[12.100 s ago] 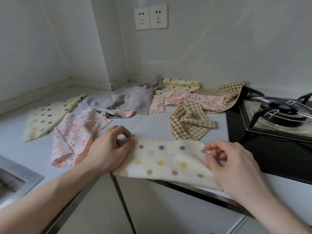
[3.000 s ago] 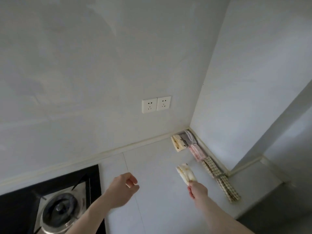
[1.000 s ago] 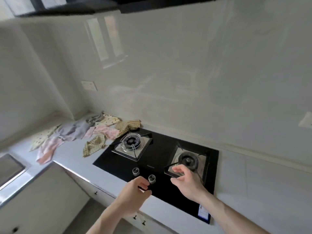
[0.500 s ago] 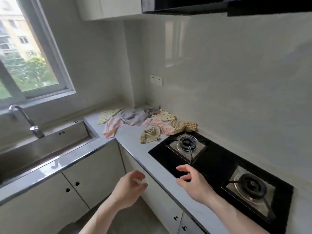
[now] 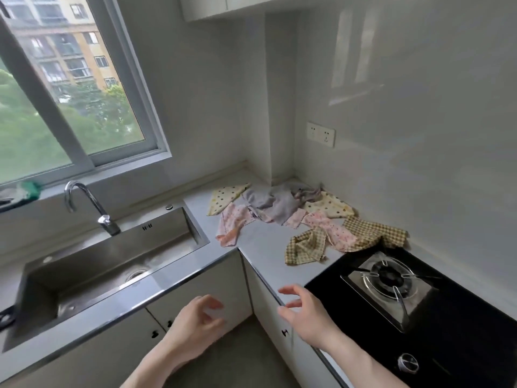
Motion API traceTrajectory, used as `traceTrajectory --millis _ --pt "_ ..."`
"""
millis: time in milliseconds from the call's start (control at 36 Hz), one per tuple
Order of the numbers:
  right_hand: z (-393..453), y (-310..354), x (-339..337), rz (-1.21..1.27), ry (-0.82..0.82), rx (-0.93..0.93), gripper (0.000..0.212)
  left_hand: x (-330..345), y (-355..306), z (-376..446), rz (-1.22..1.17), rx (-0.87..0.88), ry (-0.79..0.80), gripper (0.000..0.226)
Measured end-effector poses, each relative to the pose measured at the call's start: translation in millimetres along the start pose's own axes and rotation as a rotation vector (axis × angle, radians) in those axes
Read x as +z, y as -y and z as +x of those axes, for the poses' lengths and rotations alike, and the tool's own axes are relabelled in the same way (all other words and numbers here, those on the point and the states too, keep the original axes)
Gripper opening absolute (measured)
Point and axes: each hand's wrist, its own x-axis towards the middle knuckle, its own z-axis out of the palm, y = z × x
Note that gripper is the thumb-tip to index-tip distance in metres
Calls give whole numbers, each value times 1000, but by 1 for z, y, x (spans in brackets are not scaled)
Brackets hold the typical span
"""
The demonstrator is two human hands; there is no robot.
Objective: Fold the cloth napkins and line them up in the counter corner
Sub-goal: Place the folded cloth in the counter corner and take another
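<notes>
The unfolded cloth napkins [image 5: 302, 217] lie in a loose heap in the far corner of the worktop [image 5: 263, 247], between the sink [image 5: 112, 261] and the gas hob [image 5: 391, 284]. Both hands are well apart from them, out past the worktop's near edge: the left hand [image 5: 193, 329] and the right hand [image 5: 305, 312] each hold nothing, fingers loosely curled and spread.

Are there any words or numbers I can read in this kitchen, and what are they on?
No text here is clear enough to read.
A small dark mark on the sink rim: too blurred to read.
The stove knob markings: too small to read.
The wall socket: only plug holes, no words.
</notes>
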Motion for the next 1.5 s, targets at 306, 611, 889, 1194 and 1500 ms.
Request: traceTrajectory --millis 306,611,889,1194,1500 --pt "101 47 4 -52 -7 -31 24 -36 33 109 10 10 30 16" --pt "159 37 -7 -55 -131 76 23 -41 55 258 135 19 215 19" --pt "219 62 30 -6 -244 267 20 -47 92 389 313 34 410 48" --pt "246 87 90 21 -391 340 21 -62 127 464 538 137 529 57" --pt "241 112 125 74 -476 405 22 -82 108 465 33 224 261 50"
